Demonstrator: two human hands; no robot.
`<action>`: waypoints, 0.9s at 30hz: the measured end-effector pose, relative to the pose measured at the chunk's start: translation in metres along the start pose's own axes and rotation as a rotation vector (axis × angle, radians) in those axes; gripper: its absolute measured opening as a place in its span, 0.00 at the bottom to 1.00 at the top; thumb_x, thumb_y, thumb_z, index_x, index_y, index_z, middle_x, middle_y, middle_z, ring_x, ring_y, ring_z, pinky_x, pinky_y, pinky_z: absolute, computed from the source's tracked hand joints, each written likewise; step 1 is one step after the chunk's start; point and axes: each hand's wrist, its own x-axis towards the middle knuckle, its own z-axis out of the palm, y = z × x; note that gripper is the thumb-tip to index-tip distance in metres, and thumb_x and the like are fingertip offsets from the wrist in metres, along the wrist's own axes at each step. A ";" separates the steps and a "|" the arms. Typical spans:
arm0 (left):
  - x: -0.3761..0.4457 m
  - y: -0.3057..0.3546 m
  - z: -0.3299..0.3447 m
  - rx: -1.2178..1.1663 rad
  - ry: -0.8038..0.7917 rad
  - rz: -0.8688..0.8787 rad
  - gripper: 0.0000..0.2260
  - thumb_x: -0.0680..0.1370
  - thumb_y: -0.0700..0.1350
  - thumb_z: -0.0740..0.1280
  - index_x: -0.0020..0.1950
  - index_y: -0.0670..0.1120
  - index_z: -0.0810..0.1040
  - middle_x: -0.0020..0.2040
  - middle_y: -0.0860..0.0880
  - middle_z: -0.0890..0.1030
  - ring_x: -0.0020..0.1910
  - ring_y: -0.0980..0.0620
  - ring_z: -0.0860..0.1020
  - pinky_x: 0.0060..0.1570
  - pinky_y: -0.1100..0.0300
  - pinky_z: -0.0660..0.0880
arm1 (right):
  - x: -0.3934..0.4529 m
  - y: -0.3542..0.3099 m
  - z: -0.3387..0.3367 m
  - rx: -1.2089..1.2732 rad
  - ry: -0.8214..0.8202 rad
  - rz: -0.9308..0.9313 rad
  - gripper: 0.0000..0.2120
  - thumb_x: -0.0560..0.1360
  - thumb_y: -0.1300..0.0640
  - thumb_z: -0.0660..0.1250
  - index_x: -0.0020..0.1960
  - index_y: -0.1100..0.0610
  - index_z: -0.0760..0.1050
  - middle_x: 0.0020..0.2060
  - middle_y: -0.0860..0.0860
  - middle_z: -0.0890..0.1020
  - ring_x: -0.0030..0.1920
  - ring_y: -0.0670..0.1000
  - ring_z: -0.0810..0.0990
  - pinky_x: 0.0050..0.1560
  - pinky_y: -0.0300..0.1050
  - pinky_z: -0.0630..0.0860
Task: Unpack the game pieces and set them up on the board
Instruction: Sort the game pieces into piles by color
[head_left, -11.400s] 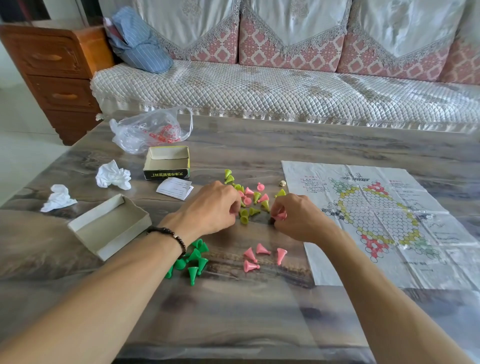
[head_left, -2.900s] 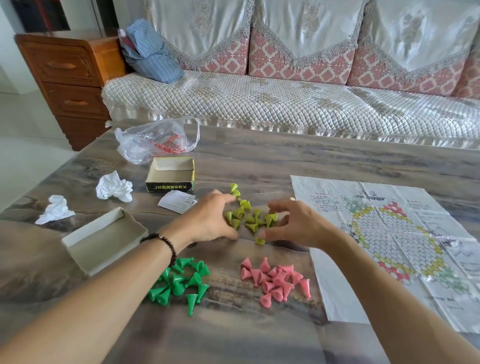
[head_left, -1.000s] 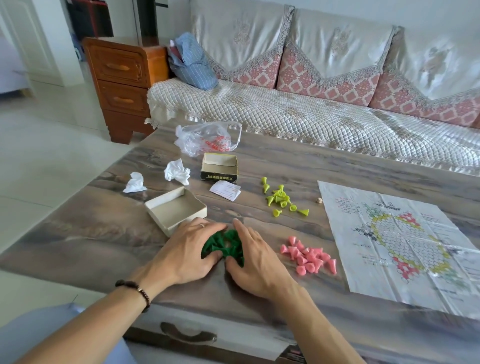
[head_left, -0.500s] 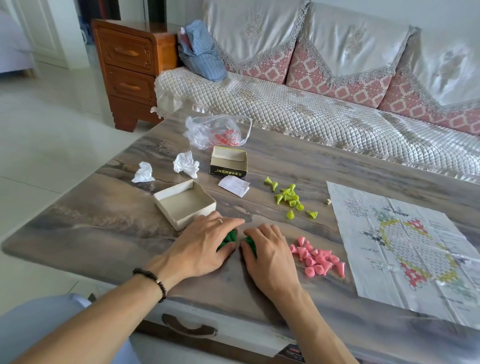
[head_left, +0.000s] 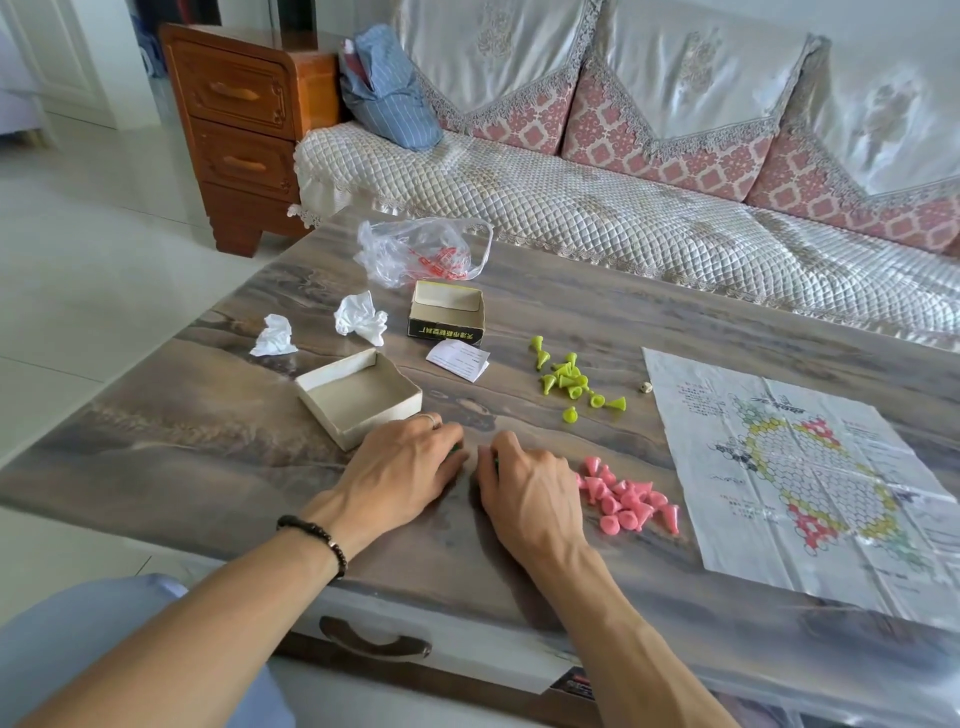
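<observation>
- Near the table's (head_left: 218, 457) front edge, left of the paper board (head_left: 810, 467), the left hand (head_left: 402, 473) and right hand (head_left: 527, 491) lie side by side, fingers curled over dark green pieces (head_left: 495, 464); only slivers show, uncountable.
- Pink cone pieces (head_left: 626, 501), roughly fifteen, heap between right hand and board.
- Yellow-green cones (head_left: 569, 379), about fifteen, sit left of the board's far corner.
- Two open boxes (head_left: 358, 397), two crumpled tissues (head_left: 361, 318).

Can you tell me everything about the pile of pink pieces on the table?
The pink pieces are little cone-shaped pawns with wide bases, and they look like plastic. They lie tipped over in a loose heap on the table. The heap sits between the right hand and the paper board. Whether the hand touches them cannot be told.
</observation>
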 end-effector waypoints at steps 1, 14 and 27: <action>0.001 0.001 0.001 0.006 0.006 -0.008 0.17 0.78 0.56 0.54 0.40 0.46 0.73 0.34 0.48 0.76 0.32 0.44 0.77 0.29 0.52 0.71 | 0.001 0.000 0.000 0.027 0.010 0.014 0.13 0.75 0.52 0.61 0.35 0.56 0.67 0.22 0.58 0.75 0.23 0.64 0.73 0.22 0.45 0.64; 0.005 0.005 -0.004 0.051 0.114 -0.109 0.17 0.78 0.52 0.57 0.34 0.45 0.74 0.24 0.47 0.76 0.24 0.41 0.76 0.22 0.55 0.69 | 0.013 0.005 -0.016 0.547 0.154 0.423 0.21 0.78 0.52 0.60 0.29 0.58 0.61 0.22 0.49 0.65 0.25 0.47 0.59 0.29 0.44 0.59; 0.021 0.013 -0.005 -0.283 0.186 -0.276 0.15 0.77 0.51 0.62 0.33 0.45 0.74 0.26 0.47 0.76 0.27 0.44 0.73 0.28 0.55 0.65 | 0.027 0.004 -0.019 1.069 0.068 0.706 0.17 0.76 0.53 0.60 0.30 0.54 0.62 0.25 0.53 0.63 0.27 0.51 0.60 0.28 0.46 0.59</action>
